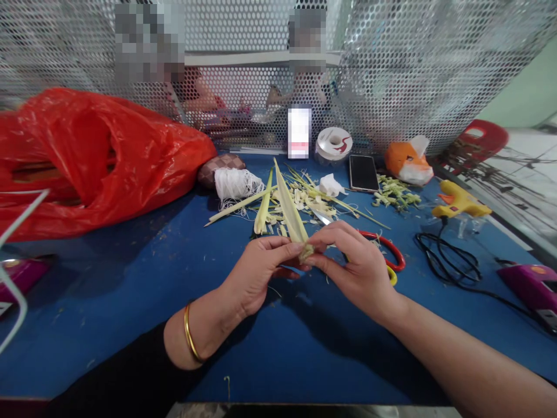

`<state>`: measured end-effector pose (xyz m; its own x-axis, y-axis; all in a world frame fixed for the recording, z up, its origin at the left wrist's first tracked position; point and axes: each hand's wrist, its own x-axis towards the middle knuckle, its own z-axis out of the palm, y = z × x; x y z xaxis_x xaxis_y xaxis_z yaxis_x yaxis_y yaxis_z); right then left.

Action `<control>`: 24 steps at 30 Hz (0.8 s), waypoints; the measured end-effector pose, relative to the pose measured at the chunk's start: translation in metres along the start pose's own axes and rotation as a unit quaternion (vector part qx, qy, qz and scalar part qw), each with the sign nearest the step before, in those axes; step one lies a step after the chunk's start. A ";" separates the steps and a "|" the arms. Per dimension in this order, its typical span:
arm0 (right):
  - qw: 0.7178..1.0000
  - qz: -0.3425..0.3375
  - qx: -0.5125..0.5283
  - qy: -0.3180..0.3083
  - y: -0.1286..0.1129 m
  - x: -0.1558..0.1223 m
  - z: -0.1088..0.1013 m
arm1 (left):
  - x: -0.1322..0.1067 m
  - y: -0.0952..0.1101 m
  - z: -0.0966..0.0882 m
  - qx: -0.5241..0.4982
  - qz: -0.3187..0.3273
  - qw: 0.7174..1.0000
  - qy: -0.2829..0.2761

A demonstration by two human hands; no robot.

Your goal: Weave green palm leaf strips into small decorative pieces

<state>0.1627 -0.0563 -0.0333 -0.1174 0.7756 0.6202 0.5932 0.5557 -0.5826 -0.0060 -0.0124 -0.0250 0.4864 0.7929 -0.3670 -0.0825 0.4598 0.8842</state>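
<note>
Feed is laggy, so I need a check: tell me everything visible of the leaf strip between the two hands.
The leaf strip is pale yellow-green, long, flat and tapering to a point, like fresh palm leaf. Its near end is bunched into a small wad, pinched between the fingertips of the left hand and the right hand. The blade points away from the person, above the blue table and cut leaf scraps.

The leaf strip (289,206) looks matt and fibrous, the red plastic bag (130,157) glossy and crinkled.
</note>
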 end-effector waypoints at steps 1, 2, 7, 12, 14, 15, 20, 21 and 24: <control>1.000 -0.008 0.001 -0.003 0.000 0.000 0.000 | 0.000 0.000 -0.001 -0.005 -0.003 1.000 -0.006; 1.000 -0.016 0.000 -0.004 0.000 0.000 -0.001 | 0.001 -0.001 -0.002 -0.010 -0.008 1.000 -0.013; 0.998 -0.065 -0.003 -0.021 -0.001 0.000 -0.003 | 0.004 -0.001 -0.006 -0.018 -0.045 0.997 -0.052; 0.986 -0.133 0.020 -0.097 -0.001 0.003 -0.010 | 0.006 0.005 -0.012 0.025 -0.057 0.995 -0.083; 0.982 -0.143 0.029 -0.122 -0.001 0.003 -0.013 | 0.007 0.008 -0.015 0.046 -0.057 0.993 -0.095; 0.980 -0.149 0.030 -0.130 -0.001 0.004 -0.013 | 0.007 0.008 -0.017 0.053 -0.057 0.992 -0.101; 0.972 -0.160 0.042 -0.169 -0.006 0.008 -0.017 | 0.010 0.007 -0.019 0.070 -0.056 0.990 -0.113; 0.972 -0.143 0.050 -0.180 -0.005 0.010 -0.021 | 0.010 0.006 -0.018 0.069 -0.043 0.992 -0.098; 0.983 -0.035 0.030 -0.177 0.004 0.013 -0.043 | 0.012 0.006 -0.017 0.062 0.025 0.998 -0.010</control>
<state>0.1983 -0.0570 -0.0052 -0.4321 0.7847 0.4443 0.5264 0.6196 -0.5822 -0.0155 0.0071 -0.0294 0.5011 0.8052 -0.3171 0.0010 0.3659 0.9306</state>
